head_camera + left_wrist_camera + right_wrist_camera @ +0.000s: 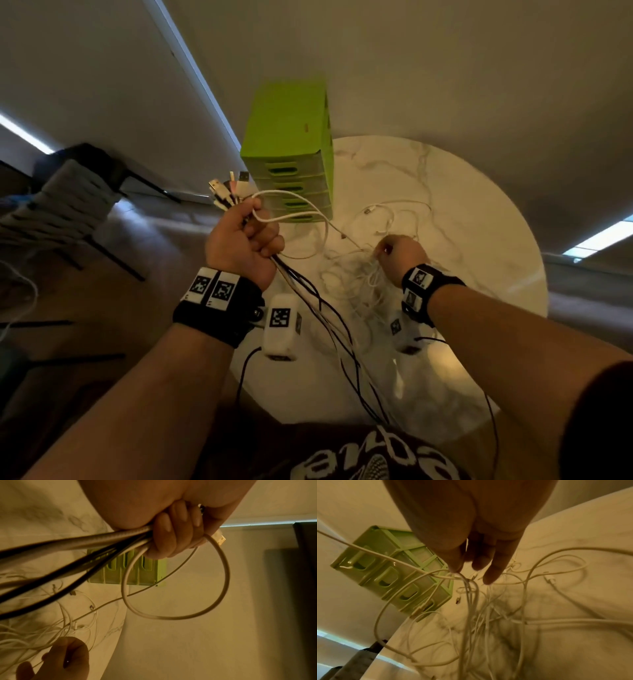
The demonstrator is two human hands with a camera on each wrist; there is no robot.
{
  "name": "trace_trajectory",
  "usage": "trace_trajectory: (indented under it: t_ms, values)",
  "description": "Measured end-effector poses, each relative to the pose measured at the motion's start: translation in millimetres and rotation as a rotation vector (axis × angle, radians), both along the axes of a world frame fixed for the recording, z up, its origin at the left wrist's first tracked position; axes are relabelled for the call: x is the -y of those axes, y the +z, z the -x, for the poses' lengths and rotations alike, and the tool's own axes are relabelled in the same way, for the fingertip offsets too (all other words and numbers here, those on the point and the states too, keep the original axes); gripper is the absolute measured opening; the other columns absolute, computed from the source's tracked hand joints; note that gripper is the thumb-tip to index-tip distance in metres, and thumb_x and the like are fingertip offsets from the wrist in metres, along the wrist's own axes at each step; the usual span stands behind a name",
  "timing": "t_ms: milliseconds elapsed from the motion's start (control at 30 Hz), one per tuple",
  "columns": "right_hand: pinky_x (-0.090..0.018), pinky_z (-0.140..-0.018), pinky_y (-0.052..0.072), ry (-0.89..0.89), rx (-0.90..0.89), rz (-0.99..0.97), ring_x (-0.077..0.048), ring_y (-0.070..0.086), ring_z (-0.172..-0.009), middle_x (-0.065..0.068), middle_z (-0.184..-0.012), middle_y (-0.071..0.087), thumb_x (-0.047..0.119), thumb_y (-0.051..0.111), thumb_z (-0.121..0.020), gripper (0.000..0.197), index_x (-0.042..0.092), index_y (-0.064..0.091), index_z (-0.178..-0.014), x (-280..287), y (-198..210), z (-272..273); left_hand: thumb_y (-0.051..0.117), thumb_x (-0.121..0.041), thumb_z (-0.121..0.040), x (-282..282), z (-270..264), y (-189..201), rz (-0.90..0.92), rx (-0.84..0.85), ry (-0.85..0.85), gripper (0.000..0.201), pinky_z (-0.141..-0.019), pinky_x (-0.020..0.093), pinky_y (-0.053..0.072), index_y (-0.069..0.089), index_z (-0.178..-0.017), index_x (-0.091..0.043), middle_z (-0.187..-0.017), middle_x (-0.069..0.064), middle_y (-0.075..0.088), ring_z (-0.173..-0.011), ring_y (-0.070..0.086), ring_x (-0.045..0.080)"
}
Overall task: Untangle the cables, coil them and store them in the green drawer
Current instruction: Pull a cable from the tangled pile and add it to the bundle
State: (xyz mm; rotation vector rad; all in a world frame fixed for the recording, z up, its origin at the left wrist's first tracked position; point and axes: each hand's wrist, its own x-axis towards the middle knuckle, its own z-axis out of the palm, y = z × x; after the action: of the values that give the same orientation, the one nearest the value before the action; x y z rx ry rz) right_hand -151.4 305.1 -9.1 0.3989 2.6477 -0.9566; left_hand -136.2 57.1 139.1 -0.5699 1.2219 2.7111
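My left hand (245, 236) is raised above the table's left edge and grips a bundle of black and white cables (96, 540). Their USB plugs (226, 188) stick out above the fist, and a white loop (175, 588) hangs from it. My right hand (399, 251) is over the table's middle and pinches thin white cables (467, 588) lifted out of the tangle (359, 277). The green drawer unit (291, 150) stands at the table's far left with its drawers closed; it also shows in the left wrist view (145, 574) and the right wrist view (388, 572).
The round white marble table (479, 212) holds loose white cables with plugs (380, 214) behind my right hand. A grey chair (65, 202) stands on the floor to the left. Black cables trail down over the table's near edge toward my lap.
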Motion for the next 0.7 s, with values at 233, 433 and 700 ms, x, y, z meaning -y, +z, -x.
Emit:
trace_trajectory:
  t_ms: [233, 433, 700]
  values:
    - [-0.031, -0.059, 0.046, 0.018, -0.144, 0.25, -0.02, 0.063, -0.073, 0.006, -0.087, 0.068, 0.023, 0.035, -0.107, 0.014, 0.019, 0.047, -0.103, -44.3, 11.4, -13.0, 0.048, -0.018, -0.09, 9.6, -7.5, -5.1, -0.02, -0.002, 0.205, 0.018, -0.037, 0.02, 0.019, 0.051, -0.073, -0.02, -0.05, -0.009, 0.03, -0.039, 0.021, 0.006]
    - [-0.05, -0.075, 0.06, -0.324, -0.124, 0.304, -0.031, 0.071, -0.081, -0.008, -0.093, 0.071, 0.029, 0.038, -0.102, 0.01, 0.024, 0.045, -0.105, -119.5, -3.9, -10.4, 0.055, -0.019, -0.077, 13.1, -10.4, -11.2, -0.051, 0.009, 0.384, 0.016, -0.045, 0.023, 0.014, 0.048, -0.063, -0.021, -0.053, -0.008, 0.03, -0.043, 0.018, 0.008]
    - [-0.045, -0.09, 0.048, -0.42, 0.184, -0.126, -0.044, 0.059, -0.117, -0.028, -0.126, 0.058, 0.008, 0.053, -0.096, 0.035, -0.006, 0.052, -0.128, -188.2, -20.7, -16.2, 0.042, -0.019, -0.097, 18.3, -13.6, -4.0, -0.063, 0.028, 0.502, 0.031, -0.042, 0.024, 0.018, 0.044, -0.066, -0.021, -0.054, -0.008, 0.03, -0.044, 0.018, 0.01]
